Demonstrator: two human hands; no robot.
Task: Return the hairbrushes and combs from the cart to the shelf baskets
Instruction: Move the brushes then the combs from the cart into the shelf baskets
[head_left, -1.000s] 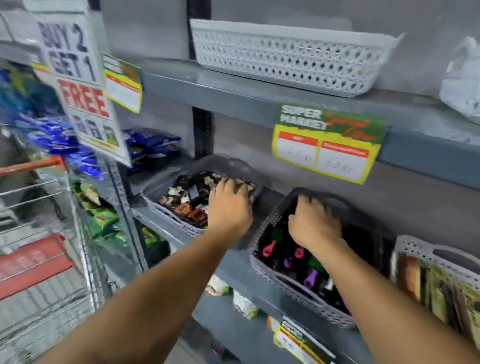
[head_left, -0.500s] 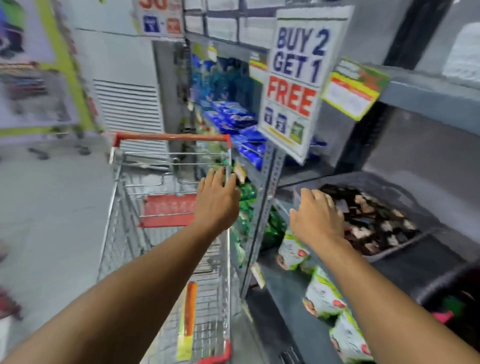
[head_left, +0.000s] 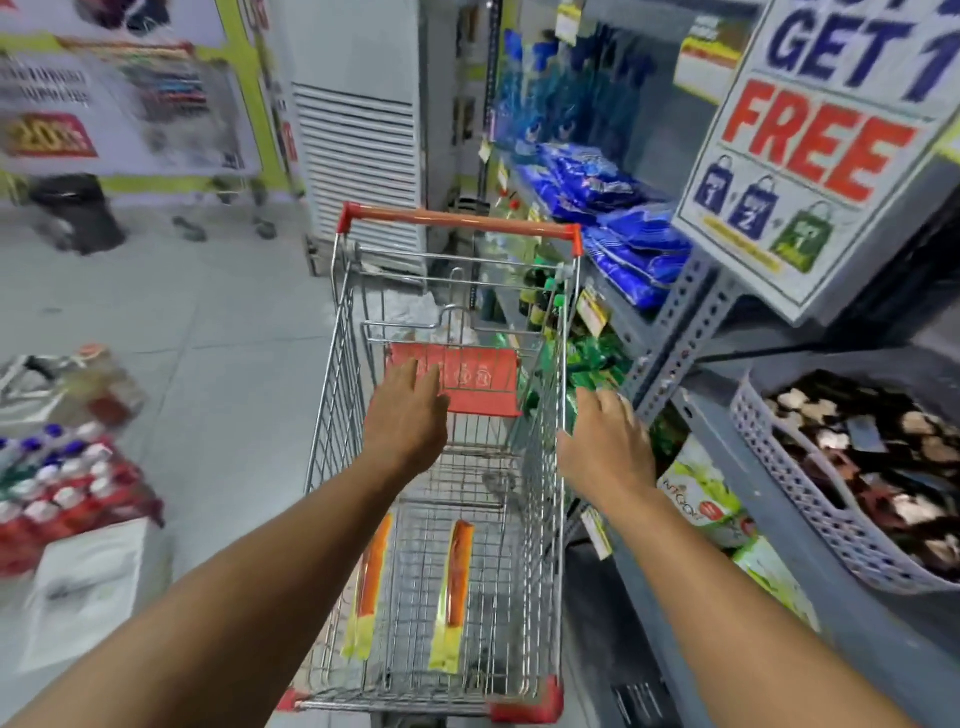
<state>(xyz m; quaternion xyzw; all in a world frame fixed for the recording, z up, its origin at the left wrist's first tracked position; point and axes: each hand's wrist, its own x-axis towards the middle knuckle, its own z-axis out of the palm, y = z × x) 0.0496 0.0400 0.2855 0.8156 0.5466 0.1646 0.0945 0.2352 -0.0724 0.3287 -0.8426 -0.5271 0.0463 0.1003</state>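
A wire shopping cart (head_left: 337, 415) with a red handle stands in front of me. Two long orange items in yellow packs lie on its floor, one on the left (head_left: 370, 587) and one on the right (head_left: 453, 587); whether they are combs or brushes I cannot tell. My left hand (head_left: 408, 418) hovers over the cart's middle, fingers spread, holding nothing. My right hand (head_left: 605, 441) is over the cart's right rim, also spread and holding nothing. A grey lattice basket (head_left: 810, 493) with dark and pale small items sits on the shelf at the right.
Grey metal shelving (head_left: 675, 332) runs along the right with blue packs, green packs and bottles. A "GET 1 FREE" sign (head_left: 810, 156) juts out above. Packs of bottles (head_left: 62, 483) and a white box stand on the floor at left. A dark bin is far left.
Both hands left the shelf baskets and swung left to the cart. The view turned from the shelf toward the cart and aisle; the hands now sit lower over the cart.
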